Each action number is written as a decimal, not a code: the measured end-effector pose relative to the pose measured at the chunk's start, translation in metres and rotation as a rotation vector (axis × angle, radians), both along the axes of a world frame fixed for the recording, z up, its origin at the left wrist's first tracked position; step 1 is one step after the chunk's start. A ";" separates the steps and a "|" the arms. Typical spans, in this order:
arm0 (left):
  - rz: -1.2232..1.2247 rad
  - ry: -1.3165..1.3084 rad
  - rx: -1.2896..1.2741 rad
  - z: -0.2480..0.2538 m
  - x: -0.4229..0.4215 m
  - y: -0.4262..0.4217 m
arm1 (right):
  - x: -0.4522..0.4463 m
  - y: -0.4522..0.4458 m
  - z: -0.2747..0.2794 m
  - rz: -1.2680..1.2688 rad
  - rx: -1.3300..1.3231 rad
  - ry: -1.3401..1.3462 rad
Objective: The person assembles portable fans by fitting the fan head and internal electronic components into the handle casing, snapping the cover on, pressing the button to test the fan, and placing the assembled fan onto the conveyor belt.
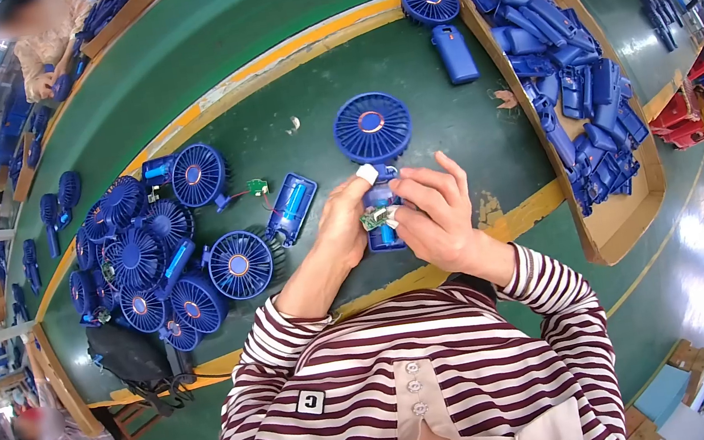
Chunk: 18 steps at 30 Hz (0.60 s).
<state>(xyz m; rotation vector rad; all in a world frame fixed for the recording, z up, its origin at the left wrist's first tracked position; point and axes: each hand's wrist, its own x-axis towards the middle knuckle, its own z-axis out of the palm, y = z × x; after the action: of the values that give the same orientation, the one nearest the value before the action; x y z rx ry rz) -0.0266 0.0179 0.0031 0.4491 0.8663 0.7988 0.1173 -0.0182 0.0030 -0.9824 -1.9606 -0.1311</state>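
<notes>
A blue handheld fan [371, 125] lies in front of me, its round head pointing away and its handle [388, 237] opened, showing a light-blue battery cell. My left hand [342, 224] is closed around the handle's left side, a white cover on its thumb tip. My right hand [437, 219] bends over the handle from the right, its thumb and fingertips closed at a small green circuit board [376, 217]. The fingers partly hide the board and the handle's inside. Left of my left hand lies another open fan handle [292, 209], wired to a loose green board [257, 186].
Several blue fans [138, 259] are piled at left, beside a black bag [126, 351]. A cardboard box [617, 247] of blue handle shells stands at right. Another fan [456, 54] lies near the yellow-edged ledge [275, 58]. A co-worker [49, 37] handles blue parts at upper left.
</notes>
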 end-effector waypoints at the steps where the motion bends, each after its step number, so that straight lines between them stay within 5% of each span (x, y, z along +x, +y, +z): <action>1: 0.030 -0.007 0.000 0.002 0.001 0.000 | 0.000 0.000 -0.002 0.002 0.002 -0.005; 18: 0.068 0.019 0.231 -0.002 0.002 -0.003 | -0.001 -0.001 -0.005 -0.048 -0.083 0.000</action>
<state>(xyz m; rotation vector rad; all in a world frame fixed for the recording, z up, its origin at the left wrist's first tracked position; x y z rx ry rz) -0.0242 0.0148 0.0014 0.6339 0.8131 0.9634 0.1162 -0.0193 -0.0024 -1.0842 -1.9557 -0.0773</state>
